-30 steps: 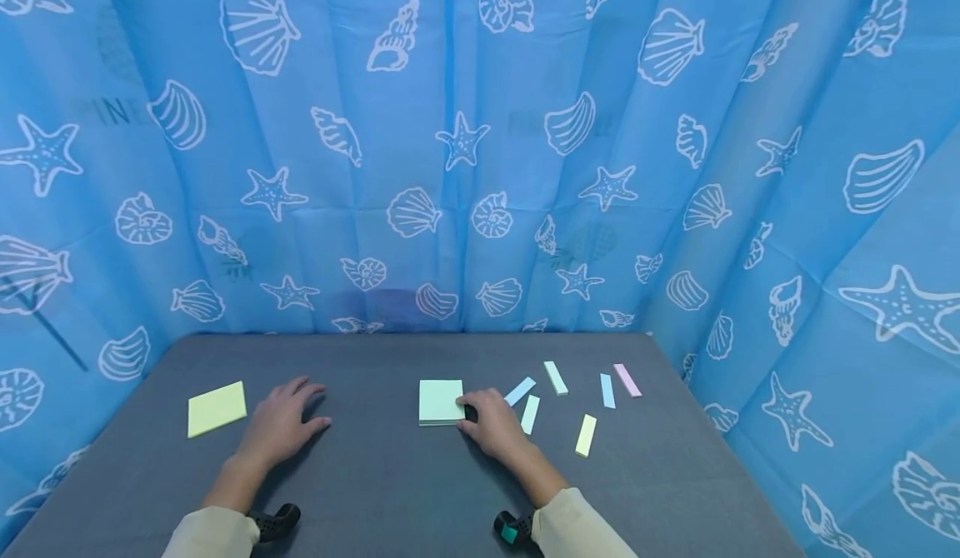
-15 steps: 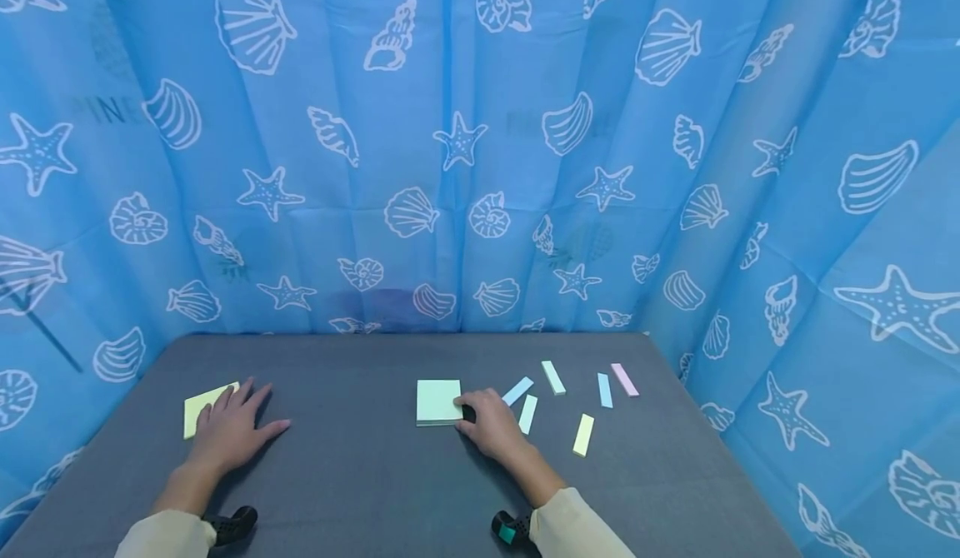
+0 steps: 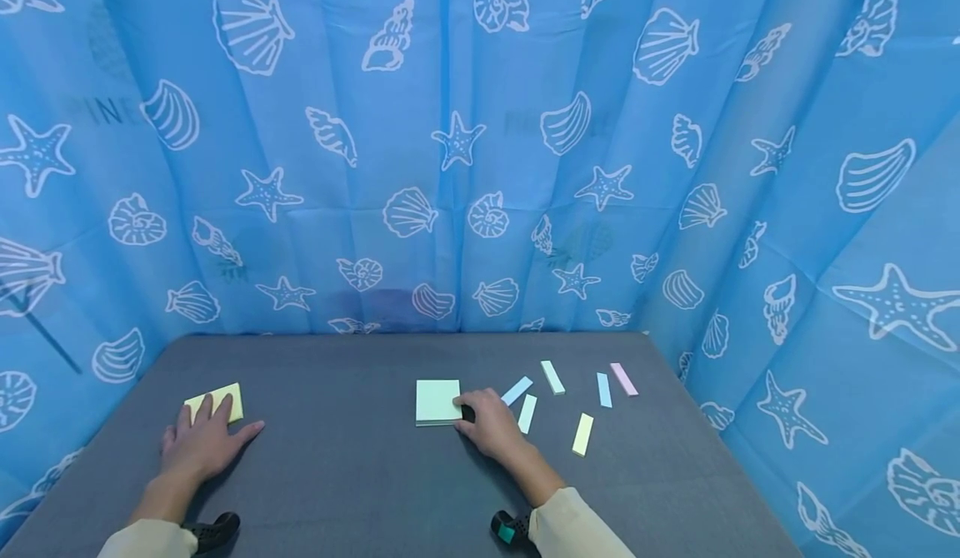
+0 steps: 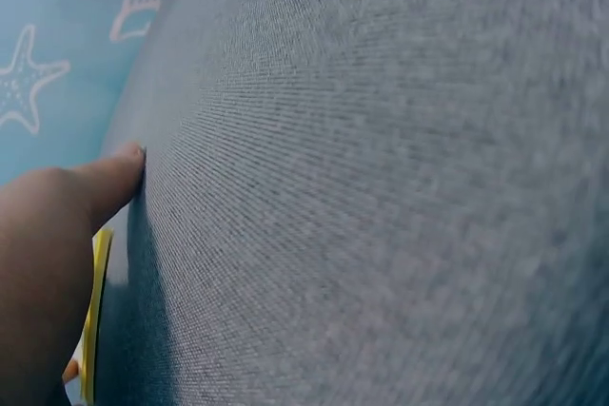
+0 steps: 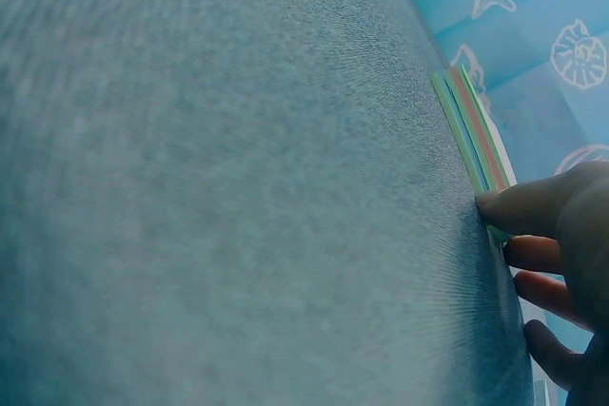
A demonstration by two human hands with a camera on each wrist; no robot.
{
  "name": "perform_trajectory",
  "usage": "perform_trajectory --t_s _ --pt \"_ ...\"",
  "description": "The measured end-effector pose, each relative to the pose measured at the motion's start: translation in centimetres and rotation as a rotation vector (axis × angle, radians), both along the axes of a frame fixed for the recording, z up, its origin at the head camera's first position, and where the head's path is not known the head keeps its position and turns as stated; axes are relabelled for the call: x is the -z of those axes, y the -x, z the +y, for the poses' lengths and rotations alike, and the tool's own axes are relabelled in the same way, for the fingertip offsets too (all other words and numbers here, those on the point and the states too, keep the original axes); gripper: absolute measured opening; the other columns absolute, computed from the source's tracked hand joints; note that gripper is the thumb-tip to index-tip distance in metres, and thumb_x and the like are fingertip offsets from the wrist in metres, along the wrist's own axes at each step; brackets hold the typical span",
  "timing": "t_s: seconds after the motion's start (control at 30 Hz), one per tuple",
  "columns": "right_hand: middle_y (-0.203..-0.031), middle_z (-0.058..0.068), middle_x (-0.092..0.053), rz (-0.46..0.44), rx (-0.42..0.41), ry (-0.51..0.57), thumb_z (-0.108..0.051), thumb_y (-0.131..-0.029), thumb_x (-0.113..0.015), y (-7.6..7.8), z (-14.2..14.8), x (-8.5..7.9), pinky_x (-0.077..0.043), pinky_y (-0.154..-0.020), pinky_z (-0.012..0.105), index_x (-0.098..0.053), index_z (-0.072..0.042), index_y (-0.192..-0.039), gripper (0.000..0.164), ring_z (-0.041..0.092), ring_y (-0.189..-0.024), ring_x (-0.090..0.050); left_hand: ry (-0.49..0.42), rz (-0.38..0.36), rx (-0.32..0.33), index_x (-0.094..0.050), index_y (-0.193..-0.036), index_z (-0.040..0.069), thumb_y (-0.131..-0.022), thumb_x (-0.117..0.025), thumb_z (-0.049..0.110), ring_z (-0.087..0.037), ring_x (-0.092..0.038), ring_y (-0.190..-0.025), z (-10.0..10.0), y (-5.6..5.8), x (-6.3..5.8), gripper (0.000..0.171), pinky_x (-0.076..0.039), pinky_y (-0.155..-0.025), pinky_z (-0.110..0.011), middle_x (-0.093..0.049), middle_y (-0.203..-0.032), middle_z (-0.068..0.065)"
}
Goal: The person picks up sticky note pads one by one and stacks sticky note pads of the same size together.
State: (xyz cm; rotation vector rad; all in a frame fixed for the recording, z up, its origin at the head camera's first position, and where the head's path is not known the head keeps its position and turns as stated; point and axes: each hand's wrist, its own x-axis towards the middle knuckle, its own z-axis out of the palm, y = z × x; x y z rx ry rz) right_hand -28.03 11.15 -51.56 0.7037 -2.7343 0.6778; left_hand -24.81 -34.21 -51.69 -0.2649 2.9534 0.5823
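A yellow sticky note pad (image 3: 234, 402) lies at the left of the table. My left hand (image 3: 198, 445) is over its near part, fingers extended onto the pad and thumb out to the right; the near edge is hidden. In the left wrist view the pad's yellow edge (image 4: 95, 316) shows beyond the thumb. Near the middle sits a stack of square sticky notes (image 3: 438, 400), pale green on top. My right hand (image 3: 492, 425) holds the stack's right side between thumb and fingers. The right wrist view shows green, blue and orange layers in the stack (image 5: 466, 130).
Several narrow sticky note strips lie right of the right hand, among them a yellow strip (image 3: 582, 435), a pink strip (image 3: 624, 380) and a blue strip (image 3: 604, 391). A blue shell-patterned curtain (image 3: 457, 166) hangs behind and beside the grey table (image 3: 345, 475).
My left hand has moved left from the bare cloth and come over the yellow pad. The right hand stays at the stack, which has not visibly moved.
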Motion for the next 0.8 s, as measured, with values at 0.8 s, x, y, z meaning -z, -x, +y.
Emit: perform_trajectory --t_s 0.8 --pt "-0.108 0.005 -0.068 -0.013 0.001 0.000 -0.020 -0.085 -0.076 0.0 -0.1 0.1 -0.048 -0.082 0.040 -0.071 -0.009 -0.114 0.031 0.022 -0.099 -0.058 0.116 0.125 0.164 -0.044 -0.138 -0.009 -0.088 -0.049 0.070 -0.063 -0.018 -0.129 4.0 -0.6 0.1 0.094 -0.018 -0.099 -0.073 -0.030 -0.142 -0.040"
